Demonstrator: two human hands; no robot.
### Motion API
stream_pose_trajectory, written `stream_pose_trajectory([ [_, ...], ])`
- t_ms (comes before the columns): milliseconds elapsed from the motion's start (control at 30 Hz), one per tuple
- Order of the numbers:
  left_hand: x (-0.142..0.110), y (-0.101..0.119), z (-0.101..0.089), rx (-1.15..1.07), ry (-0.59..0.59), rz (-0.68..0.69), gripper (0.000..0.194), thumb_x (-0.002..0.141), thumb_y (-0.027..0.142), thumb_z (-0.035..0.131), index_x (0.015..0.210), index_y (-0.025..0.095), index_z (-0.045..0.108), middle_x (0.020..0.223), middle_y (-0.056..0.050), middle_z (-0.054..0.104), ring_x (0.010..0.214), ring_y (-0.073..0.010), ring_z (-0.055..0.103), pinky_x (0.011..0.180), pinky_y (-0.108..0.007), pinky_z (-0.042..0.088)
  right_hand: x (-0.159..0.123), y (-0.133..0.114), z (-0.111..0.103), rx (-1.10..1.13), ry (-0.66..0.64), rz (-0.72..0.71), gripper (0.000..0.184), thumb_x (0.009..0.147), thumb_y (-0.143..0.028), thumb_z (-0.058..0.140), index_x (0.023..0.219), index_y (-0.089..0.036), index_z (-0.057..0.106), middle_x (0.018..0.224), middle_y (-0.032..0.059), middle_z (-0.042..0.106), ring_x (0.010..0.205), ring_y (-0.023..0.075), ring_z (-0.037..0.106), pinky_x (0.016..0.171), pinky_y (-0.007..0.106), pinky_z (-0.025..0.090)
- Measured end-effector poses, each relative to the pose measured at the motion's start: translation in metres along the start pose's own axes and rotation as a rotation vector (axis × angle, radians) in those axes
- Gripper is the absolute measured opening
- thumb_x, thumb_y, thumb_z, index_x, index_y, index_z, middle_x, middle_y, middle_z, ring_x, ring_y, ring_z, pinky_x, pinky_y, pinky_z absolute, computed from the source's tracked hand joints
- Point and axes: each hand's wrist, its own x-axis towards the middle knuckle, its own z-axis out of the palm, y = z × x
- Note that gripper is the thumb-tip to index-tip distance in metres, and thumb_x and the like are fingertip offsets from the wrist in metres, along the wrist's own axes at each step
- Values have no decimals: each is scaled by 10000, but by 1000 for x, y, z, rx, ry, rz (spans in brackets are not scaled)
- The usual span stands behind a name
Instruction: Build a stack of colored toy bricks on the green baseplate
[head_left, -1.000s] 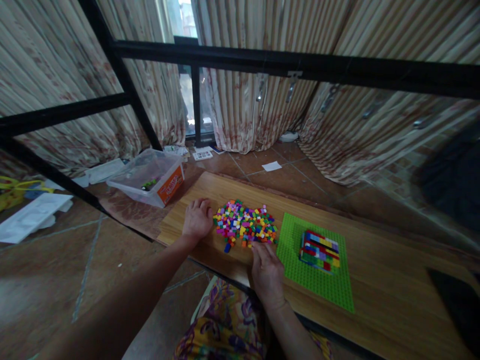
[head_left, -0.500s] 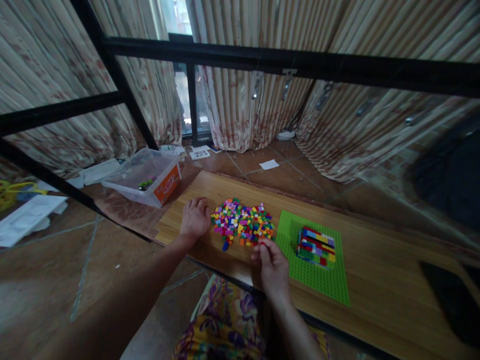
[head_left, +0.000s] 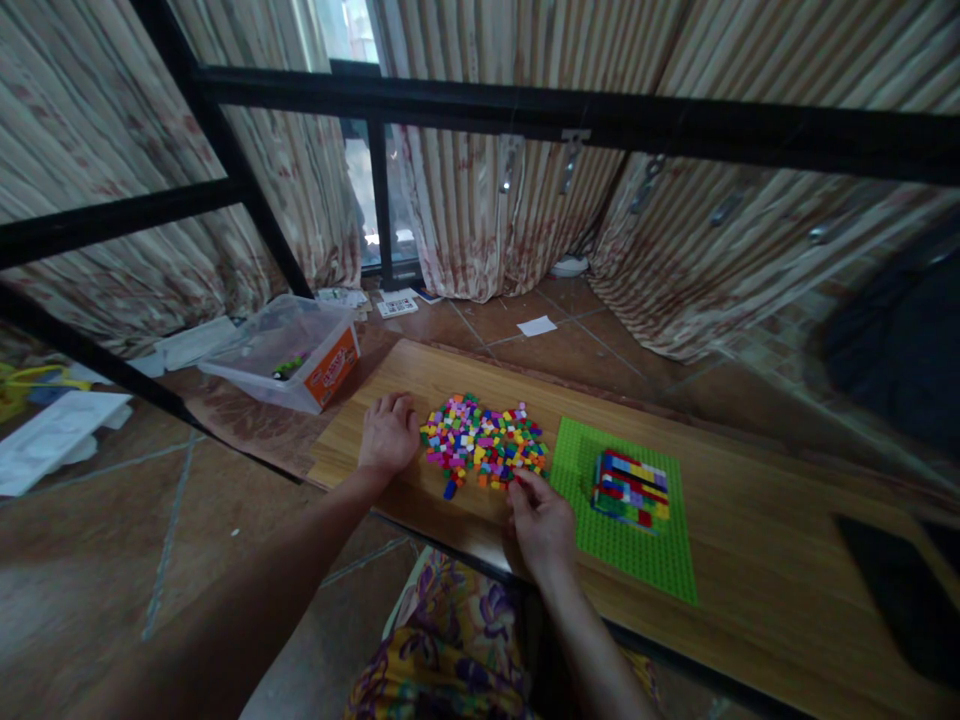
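A pile of small colourful toy bricks [head_left: 484, 440] lies spread on the wooden table. My left hand [head_left: 390, 435] rests on the tabletop against the left edge of the pile, fingers loosely bent and nothing seen in them. At the pile's near right edge, my right hand [head_left: 541, 520] pinches what looks like a small red brick between thumb and forefinger; the fingers mostly hide it. To the right lies a green baseplate [head_left: 637, 570]. On it sits a low block built of multicoloured bricks [head_left: 631, 488].
A clear plastic box [head_left: 259, 345] with an orange label stands on the floor past the table's left end. A dark flat object [head_left: 892, 590] lies on the table at right. Black metal bars [head_left: 480, 105] cross in front of striped curtains.
My right hand has shifted slightly up and left, closer to the brick pile, its fingertips now at the pile's edge. My left hand stays in place. The view has tilted a little.
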Motion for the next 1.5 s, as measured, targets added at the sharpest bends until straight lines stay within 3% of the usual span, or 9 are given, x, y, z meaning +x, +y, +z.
stream_pose_trajectory([
  [133,0,-1,1,-7,2,10,316,873,257,428,1102,156,622,1188,-136,629,1093,-299,546,942,-461,440,1,2,1,-42,50,-52,439,824,-436,548,1127,-157,699,584,-9,642,502,156,579,490,250,434],
  [300,1,-4,3,-18,15,23,317,866,254,436,1101,153,622,1166,-132,639,1081,-295,552,944,-455,442,0,-3,3,-12,66,-12,460,812,-453,557,1131,-154,700,612,1,665,499,154,581,497,256,443],
  [467,1,-3,2,-16,19,25,319,866,253,430,1097,148,623,1161,-136,638,1085,-299,551,950,-454,439,-7,-12,-2,228,68,83,437,782,-486,612,1065,-162,690,696,9,675,428,117,519,407,239,419],
  [633,1,-3,2,-14,12,20,318,865,260,432,1092,146,623,1175,-145,631,1084,-307,549,945,-458,442,-13,-14,-33,315,116,87,346,745,-490,690,874,-170,709,631,-4,638,442,100,505,414,224,422],
  [867,2,-5,5,-15,35,32,320,856,265,429,1077,153,631,1162,-140,637,1074,-310,558,944,-470,445,-7,2,-92,463,216,128,431,671,-458,784,994,-181,713,757,24,693,604,129,611,584,292,544],
  [1000,3,-4,3,-23,31,40,330,859,268,419,1079,143,631,1161,-159,633,1067,-318,559,936,-484,450,-4,8,-113,325,275,114,436,688,-472,765,1002,-173,716,767,40,708,606,144,624,592,308,540],
  [1133,3,-5,3,-16,31,42,339,859,275,413,1082,138,629,1152,-162,635,1060,-325,560,926,-489,454,-1,8,-120,87,342,9,403,748,-509,688,971,-176,733,795,62,720,616,163,618,612,331,524],
  [1367,3,-6,4,-9,33,45,337,862,283,417,1080,137,629,1144,-165,639,1061,-327,557,922,-490,456,14,8,-115,-357,384,-346,292,856,-467,588,905,-241,765,1084,94,642,1044,246,573,933,450,431],
  [1500,3,-5,4,2,33,43,345,862,285,423,1096,136,628,1149,-157,638,1062,-319,560,927,-471,456,21,15,-107,-505,394,-437,288,886,-449,563,891,-253,773,1269,105,566,1195,276,484,1008,489,357],
])
